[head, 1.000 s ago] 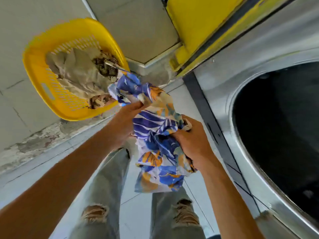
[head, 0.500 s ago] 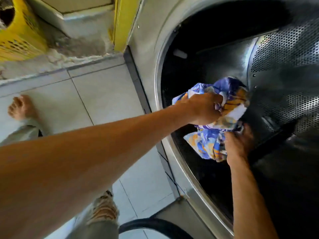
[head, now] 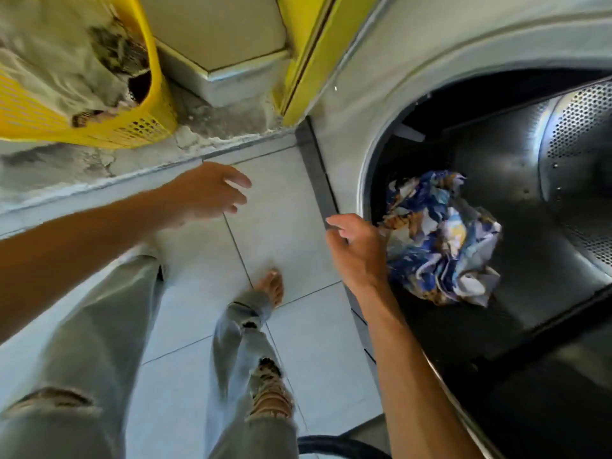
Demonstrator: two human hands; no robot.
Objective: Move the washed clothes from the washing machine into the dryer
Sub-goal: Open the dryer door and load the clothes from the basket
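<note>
A: The blue patterned cloth (head: 440,240) — where is it?
B: Right of centre in the frame, crumpled inside the dryer drum (head: 516,180), lying on the drum's dark metal floor just past the round door rim.
A: Is either hand holding it?
B: No. The right hand (head: 356,250) hangs at the rim, fingers loose and spread, gripping nothing; from this angle it overlaps the cloth's left edge, and I cannot tell whether they touch. The left hand (head: 208,193) is out over the tiled floor (head: 298,326) at centre frame, fingers relaxed, empty too.
A: Anything else?
B: A yellow laundry basket (head: 145,127) in the upper left, with pale and dark clothes (head: 59,67) piled in it — blurred.
</note>
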